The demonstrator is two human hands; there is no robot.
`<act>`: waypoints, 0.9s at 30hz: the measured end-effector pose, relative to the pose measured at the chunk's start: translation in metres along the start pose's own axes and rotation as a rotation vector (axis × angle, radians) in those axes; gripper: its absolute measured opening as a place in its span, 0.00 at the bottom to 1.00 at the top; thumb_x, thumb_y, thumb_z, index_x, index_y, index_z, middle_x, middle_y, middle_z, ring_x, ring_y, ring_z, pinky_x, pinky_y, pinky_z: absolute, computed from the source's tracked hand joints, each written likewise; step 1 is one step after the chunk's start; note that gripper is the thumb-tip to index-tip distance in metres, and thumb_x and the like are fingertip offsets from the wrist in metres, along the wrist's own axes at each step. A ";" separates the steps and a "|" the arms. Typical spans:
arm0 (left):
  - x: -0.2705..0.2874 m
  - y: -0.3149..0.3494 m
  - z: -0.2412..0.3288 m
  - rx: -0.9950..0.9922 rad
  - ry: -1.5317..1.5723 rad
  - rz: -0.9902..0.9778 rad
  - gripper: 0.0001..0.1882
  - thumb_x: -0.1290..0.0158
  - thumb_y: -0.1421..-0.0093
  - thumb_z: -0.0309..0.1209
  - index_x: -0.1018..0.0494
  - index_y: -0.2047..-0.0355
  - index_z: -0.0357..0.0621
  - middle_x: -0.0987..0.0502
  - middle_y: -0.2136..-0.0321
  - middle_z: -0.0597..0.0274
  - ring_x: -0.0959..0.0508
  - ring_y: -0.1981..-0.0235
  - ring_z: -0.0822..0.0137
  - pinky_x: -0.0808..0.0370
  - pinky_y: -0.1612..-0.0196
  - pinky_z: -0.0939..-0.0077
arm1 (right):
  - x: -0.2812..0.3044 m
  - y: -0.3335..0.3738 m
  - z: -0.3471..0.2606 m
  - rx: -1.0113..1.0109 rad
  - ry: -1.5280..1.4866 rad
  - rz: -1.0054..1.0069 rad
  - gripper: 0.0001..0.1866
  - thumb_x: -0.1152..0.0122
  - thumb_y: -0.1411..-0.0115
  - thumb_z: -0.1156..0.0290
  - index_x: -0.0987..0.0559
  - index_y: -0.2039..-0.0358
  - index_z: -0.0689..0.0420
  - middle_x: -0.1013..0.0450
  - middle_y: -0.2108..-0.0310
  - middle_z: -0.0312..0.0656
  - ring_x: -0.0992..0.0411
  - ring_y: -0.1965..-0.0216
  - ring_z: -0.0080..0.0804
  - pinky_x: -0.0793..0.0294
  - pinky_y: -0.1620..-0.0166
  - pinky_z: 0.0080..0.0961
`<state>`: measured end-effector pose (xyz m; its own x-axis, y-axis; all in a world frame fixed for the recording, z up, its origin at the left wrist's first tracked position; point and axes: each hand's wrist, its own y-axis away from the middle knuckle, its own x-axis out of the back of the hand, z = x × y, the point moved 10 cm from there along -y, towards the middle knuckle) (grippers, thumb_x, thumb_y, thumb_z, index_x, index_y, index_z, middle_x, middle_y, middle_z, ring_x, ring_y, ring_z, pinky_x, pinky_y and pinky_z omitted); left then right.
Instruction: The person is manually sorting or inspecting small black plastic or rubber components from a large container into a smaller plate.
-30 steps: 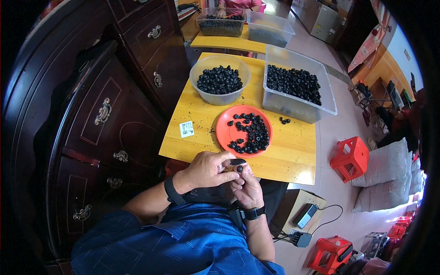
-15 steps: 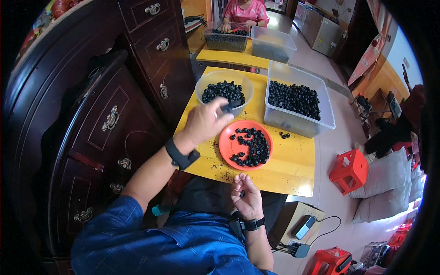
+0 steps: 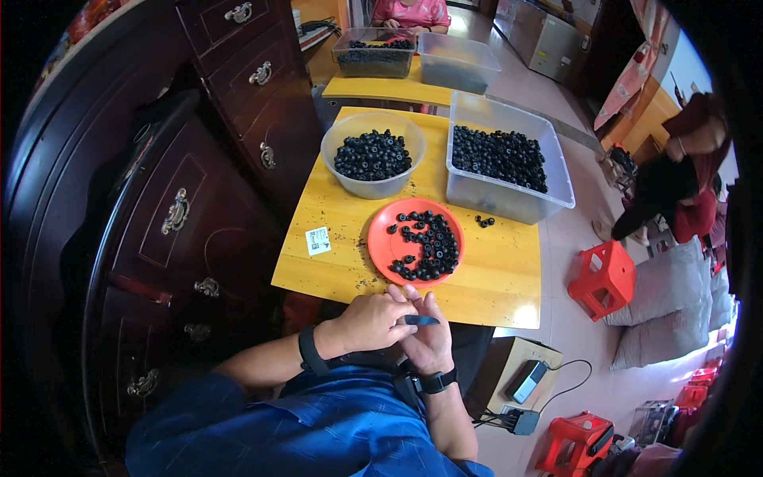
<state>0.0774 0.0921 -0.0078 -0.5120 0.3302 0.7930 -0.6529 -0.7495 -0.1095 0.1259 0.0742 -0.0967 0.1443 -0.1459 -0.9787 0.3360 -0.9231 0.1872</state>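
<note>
Just off the near edge of the yellow table, the left hand is closed on a dark blade, its long axis running toward 3 o'clock, with 12 o'clock straight out from the worker. Beneath it the right hand lies opened, palm up, fingers toward 11 to 12 o'clock, so that blade and fingers cross at nearly a right angle (from where I stand, I cannot tell whether anything small is under the blade).

Governing relation: the black ring-shaped pieces lie at about 12 o'clock from the right hand, massed on the 12-to-6 side of a red plate. The right hand's fingertips are just beside the plate's 6 o'clock rim; contact cannot be judged. The right hand appears the nearer for any pick-up, being less encumbered than the left.

Farther out, from the plate: a clear round bowl of like pieces at 11 o'clock; a large clear bin, also holding them, at 1 to 2; a few loose pieces between plate and bin; a white card at 9.
</note>
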 end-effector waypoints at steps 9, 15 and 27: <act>-0.005 0.002 0.001 -0.019 0.096 -0.005 0.13 0.39 0.47 0.31 0.21 0.59 0.46 0.22 0.77 0.58 0.20 0.76 0.59 0.24 0.71 0.63 | -0.001 0.004 -0.007 0.030 -0.013 0.037 0.22 0.51 0.30 0.55 0.28 0.47 0.61 0.31 0.43 0.52 0.35 0.40 0.47 0.37 0.35 0.45; 0.035 -0.003 -0.021 0.089 0.471 0.328 0.14 0.41 0.44 0.23 0.23 0.55 0.37 0.24 0.77 0.63 0.25 0.77 0.74 0.27 0.71 0.76 | -0.010 0.007 -0.007 0.033 0.214 0.012 0.14 0.44 0.32 0.65 0.27 0.49 0.57 0.26 0.54 0.38 0.27 0.51 0.30 0.27 0.43 0.31; 0.032 -0.001 -0.008 -0.028 0.485 0.332 0.14 0.39 0.46 0.20 0.22 0.58 0.38 0.26 0.75 0.63 0.26 0.75 0.74 0.28 0.71 0.77 | -0.012 0.007 -0.013 0.134 0.326 0.056 0.14 0.44 0.31 0.62 0.26 0.51 0.56 0.23 0.60 0.37 0.24 0.60 0.24 0.22 0.52 0.25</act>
<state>0.0575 0.1082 0.0129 -0.8838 0.3105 0.3499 -0.4256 -0.8441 -0.3262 0.1388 0.0746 -0.0830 0.4556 -0.0964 -0.8849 0.1968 -0.9586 0.2057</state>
